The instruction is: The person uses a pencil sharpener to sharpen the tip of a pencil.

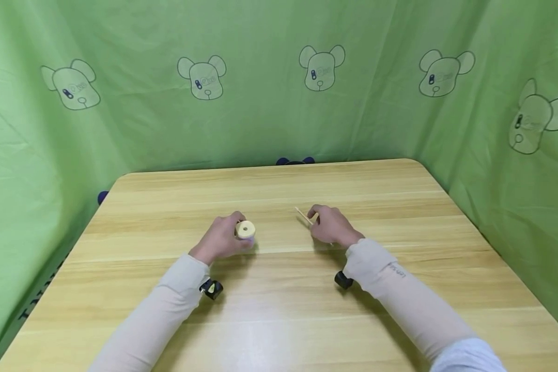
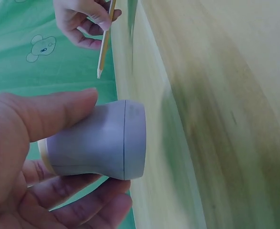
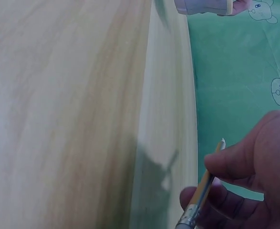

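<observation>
My left hand (image 1: 220,238) grips a lavender pencil sharpener (image 2: 99,138), its thumb on one side and fingers on the other. In the head view the sharpener's round cream top (image 1: 246,235) faces up, with a small hole in its middle. To the right, my right hand (image 1: 331,226) pinches a yellow pencil (image 3: 205,186) between thumb and fingers. The pencil has a metal ferrule at its rear end and a pale tip. That tip points toward the far left, away from the sharpener by a gap. Both hands are over the table.
A light wood-grain table (image 1: 279,299) with rounded far corners lies under both hands. Green curtains (image 1: 260,124) printed with bear heads hang behind and on both sides of it. Each wrist wears a small black camera (image 1: 212,289).
</observation>
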{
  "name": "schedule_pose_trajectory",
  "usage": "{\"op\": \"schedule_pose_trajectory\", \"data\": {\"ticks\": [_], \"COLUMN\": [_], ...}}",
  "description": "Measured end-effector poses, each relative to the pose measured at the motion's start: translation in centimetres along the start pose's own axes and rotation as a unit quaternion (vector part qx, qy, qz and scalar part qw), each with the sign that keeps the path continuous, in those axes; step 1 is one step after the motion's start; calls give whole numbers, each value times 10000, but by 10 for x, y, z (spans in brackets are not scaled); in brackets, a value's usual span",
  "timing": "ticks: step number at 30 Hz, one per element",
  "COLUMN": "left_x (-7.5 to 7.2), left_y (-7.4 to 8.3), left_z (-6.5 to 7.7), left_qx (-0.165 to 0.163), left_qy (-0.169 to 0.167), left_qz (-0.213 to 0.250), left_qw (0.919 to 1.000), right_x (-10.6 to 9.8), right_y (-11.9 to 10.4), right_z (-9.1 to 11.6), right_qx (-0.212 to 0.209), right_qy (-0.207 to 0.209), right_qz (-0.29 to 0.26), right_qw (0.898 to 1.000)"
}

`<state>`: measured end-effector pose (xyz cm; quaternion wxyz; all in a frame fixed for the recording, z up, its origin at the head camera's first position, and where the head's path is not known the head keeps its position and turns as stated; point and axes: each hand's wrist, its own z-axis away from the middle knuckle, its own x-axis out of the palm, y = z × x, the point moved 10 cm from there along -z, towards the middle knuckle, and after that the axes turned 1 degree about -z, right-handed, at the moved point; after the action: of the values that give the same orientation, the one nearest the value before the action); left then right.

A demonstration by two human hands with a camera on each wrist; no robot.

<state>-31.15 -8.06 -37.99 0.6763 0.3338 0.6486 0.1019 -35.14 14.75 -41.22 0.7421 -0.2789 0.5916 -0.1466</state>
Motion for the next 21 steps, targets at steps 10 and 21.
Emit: {"op": "schedule_pose_trajectory", "data": {"ticks": [10,21], "left_x": [-3,-3], "left_y": [1,4], "left_z": [-2,-2], "left_qx": [152,102], "left_qy": [209,228], "left_qz": [-43,-47], "left_qw": [9997,9997], "right_x": [-7,-10], "right_y": [-10,-17], "right_z": [4,6], "right_qx": [-299,-605], "right_qy": [90,102], "right_qz": [129,202], "right_qw": [9994,9979]}}
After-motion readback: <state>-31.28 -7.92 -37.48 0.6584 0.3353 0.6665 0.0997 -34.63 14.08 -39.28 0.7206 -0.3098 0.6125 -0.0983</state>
